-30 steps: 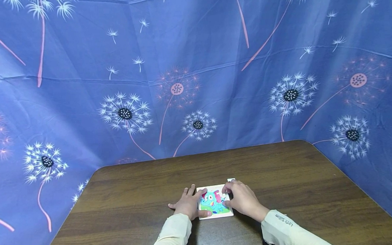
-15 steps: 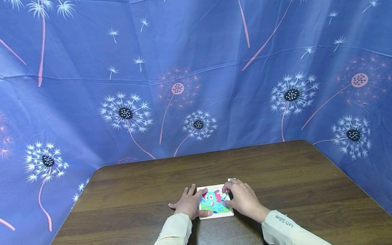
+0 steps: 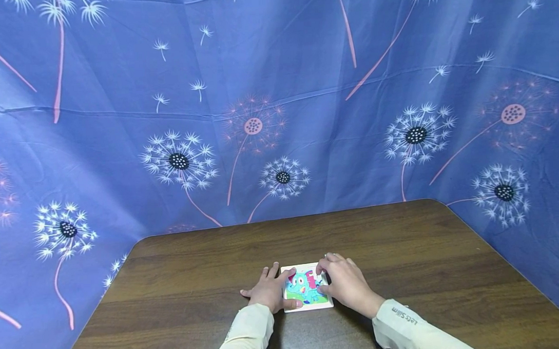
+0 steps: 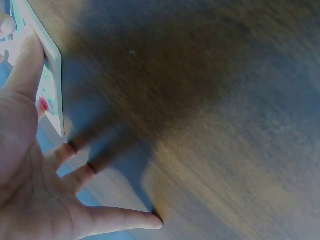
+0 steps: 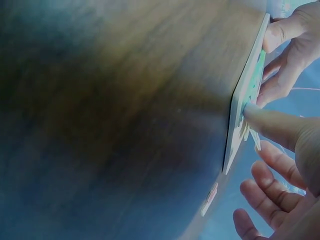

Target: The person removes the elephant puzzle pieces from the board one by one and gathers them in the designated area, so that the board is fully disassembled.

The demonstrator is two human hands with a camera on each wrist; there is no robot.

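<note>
A small jigsaw puzzle [image 3: 304, 292] with a blue cartoon elephant lies in a pale tray [image 3: 312, 307] on the table. My left hand [image 3: 265, 292] is spread at its left side; thumb and index finger rest on the tray, the other fingers reach onto the table. At the upper right of the picture, my right hand [image 3: 350, 285] pinches a thin puzzle piece [image 5: 256, 139] between thumb and index finger. That piece stands tilted up from the tray in the right wrist view. The right thumb [image 5: 270, 122] touches the puzzle's surface. The remaining right fingers curl loosely.
Another flat puzzle piece [image 5: 210, 199] lies on the table beyond the tray, mostly covered by my right fingers in the head view. The brown wooden table [image 3: 195, 280] ends at a blue dandelion-print cloth [image 3: 324, 142] behind and at both sides.
My right fingers have shifted slightly and now cover more of the loose piece beyond the tray. The left hand and tray have stayed in place.
</note>
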